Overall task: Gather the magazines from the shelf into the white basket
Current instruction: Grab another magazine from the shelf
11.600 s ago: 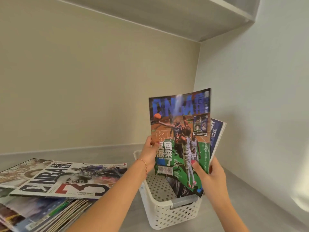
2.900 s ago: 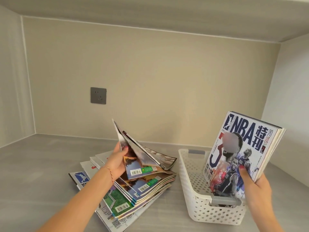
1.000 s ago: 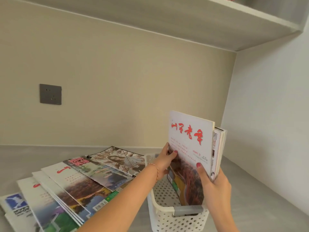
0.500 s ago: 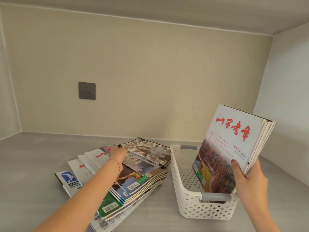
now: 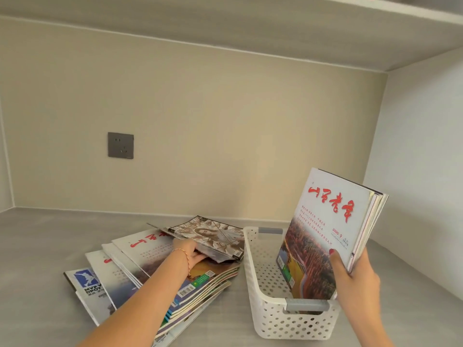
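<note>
The sepia-cover magazine (image 5: 210,236) lies topmost on the fanned pile (image 5: 160,274) left of the white basket (image 5: 253,276). The left hand (image 5: 191,252) curls under its near edge, gripping it. The right hand (image 5: 355,281) clamps the upright bundle (image 5: 330,221) standing in the basket. Advised: lift that one copy cleanly, keeping the bundle tilted clear. Half a second earlier, the left hand only rested on the pile.
</note>
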